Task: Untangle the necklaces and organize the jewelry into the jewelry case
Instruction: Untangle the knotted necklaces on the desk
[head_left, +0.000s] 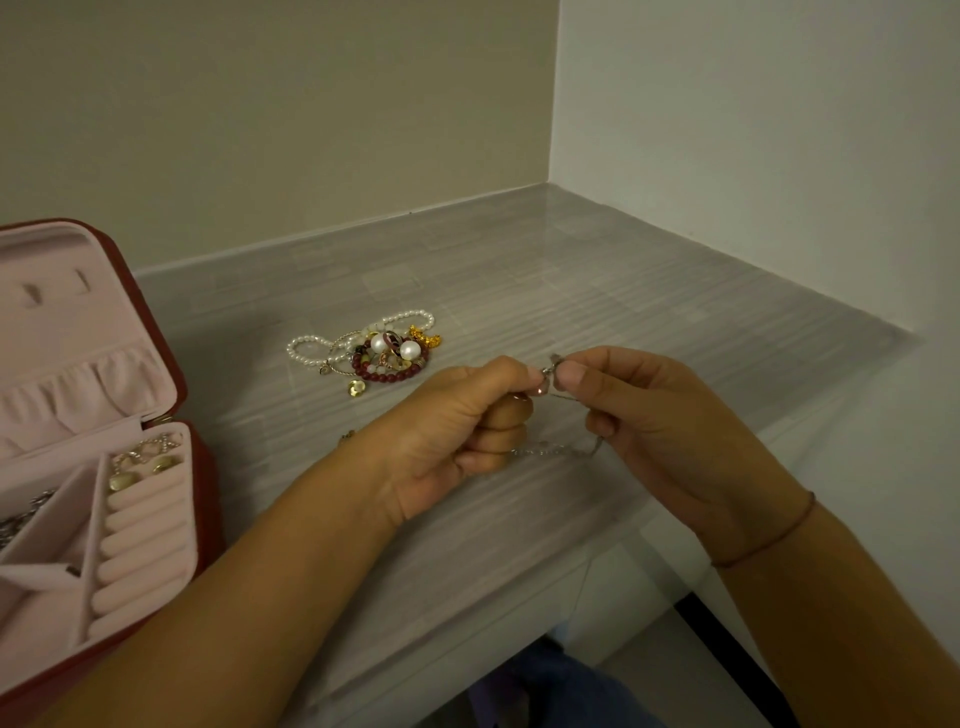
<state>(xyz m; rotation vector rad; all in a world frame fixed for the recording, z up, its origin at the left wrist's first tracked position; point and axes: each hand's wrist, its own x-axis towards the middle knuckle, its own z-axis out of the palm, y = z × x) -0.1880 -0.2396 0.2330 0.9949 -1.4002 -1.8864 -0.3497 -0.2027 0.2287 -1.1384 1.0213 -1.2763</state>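
Left hand (462, 431) and right hand (660, 421), curled at frame centre, both pinch a thin silver chain (550, 451) with pink bead.

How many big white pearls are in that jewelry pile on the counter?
2. The left pearl and the right pearl sit side by side atop the pile, beside the red bead bracelet. Others may be hidden underneath.

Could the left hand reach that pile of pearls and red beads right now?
Probably not straight away: the left hand pinches the silver chain together with the right hand. The way to the pile looks free, though; it lies just beyond that hand on the table.
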